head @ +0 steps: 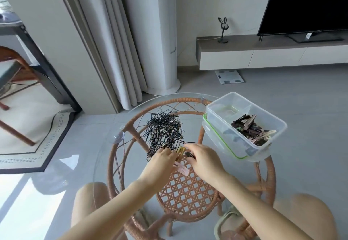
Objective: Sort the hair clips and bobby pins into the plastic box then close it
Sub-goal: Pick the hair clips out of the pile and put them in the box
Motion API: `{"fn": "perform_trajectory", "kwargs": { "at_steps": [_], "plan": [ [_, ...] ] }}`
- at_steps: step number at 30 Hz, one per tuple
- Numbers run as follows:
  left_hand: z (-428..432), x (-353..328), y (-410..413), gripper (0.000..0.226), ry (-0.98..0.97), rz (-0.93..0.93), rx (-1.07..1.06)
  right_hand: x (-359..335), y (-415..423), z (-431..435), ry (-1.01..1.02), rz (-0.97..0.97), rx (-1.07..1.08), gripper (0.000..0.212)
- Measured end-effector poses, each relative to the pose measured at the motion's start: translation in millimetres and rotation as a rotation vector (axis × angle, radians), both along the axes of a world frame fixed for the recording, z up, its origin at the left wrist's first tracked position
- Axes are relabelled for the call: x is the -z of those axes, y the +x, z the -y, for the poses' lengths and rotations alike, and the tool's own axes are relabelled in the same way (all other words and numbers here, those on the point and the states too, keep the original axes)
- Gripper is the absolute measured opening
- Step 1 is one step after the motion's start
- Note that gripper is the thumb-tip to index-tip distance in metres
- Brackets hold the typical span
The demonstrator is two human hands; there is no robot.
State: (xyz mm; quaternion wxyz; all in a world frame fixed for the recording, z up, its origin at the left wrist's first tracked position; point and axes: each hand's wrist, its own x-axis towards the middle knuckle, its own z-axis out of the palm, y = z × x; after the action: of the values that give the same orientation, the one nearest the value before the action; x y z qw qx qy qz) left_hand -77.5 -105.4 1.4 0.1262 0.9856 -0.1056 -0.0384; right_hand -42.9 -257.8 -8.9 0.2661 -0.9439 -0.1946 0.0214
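— What can't you make out?

— The fingertips, mostly. The left hand (162, 161) and right hand (205, 161) meet at the centre of the frame, knuckles up, so the fingers are hidden from above. The left grip is closed in a pinch on a gold clip (180, 153) that stands tilted off the glass. The right fingers curl over a dark clip (190, 154), but I cannot tell whether that grip has hold of it or only touches it. Both forearms are cut off at the bottom edge.

— And the rest of the clips and pins?

— The bobby pins (163, 133) lie in a loose black heap just above the hands. A few pink clips (181, 168) lie under the hands. The plastic box (280, 126) stands open at middle right, clear and divided, sitting on its green-edged lid (222, 142). Brown, black and pale hair clips (250, 128) fill its lower-right compartment, and the others are hard to read through the walls.

— The setting?

— A round glass table (188, 100) on a rattan frame, over a grey tiled floor (301, 93). There is a dark television (310, 4) at upper right, pale curtains (113, 42) at top centre and a rug (37, 145) at left.
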Motion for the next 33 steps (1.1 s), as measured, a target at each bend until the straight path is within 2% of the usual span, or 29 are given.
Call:
{"fn": "perform_trajectory", "kwargs": {
  "at_steps": [2,4,8,12,17,21,24,28,30,33],
  "plan": [
    [1,0,-3,0.031,-0.037,0.042,0.022,-2,3,-5,-0.136,0.02,-0.119,0.054],
    [2,0,-7,0.026,-0.093,0.075,0.02,-5,7,-7,-0.24,0.009,-0.169,0.046],
    [-1,0,-11,0.019,-0.205,0.098,0.008,-10,15,-5,-0.29,0.0,-0.243,0.019],
    [-14,0,-16,0.014,-0.257,0.081,-0.074,-18,22,0,-0.336,-0.104,-0.316,0.018],
    [-35,-14,-15,0.008,-0.329,0.091,-0.214,-22,23,9,-0.216,-0.22,-0.28,0.026],
    [-39,-33,-6,0.01,-0.386,0.109,-0.314,-28,15,14,-0.102,-0.236,-0.256,0.02],
    [-28,-49,9,0.01,-0.413,0.141,-0.324,-41,8,31,0.034,-0.134,-0.122,0.021],
    [22,-70,45,0.014,-0.474,0.192,-0.21,-76,20,90,0.2,0.043,0.322,0.031],
    [59,-78,64,0.02,-0.45,0.212,-0.098,-88,36,123,0.12,0.0,0.463,0.031],
    [106,-81,92,0.022,-0.399,0.148,0.024,-91,62,145,-0.048,-0.155,0.514,0.033]
  ]
}}
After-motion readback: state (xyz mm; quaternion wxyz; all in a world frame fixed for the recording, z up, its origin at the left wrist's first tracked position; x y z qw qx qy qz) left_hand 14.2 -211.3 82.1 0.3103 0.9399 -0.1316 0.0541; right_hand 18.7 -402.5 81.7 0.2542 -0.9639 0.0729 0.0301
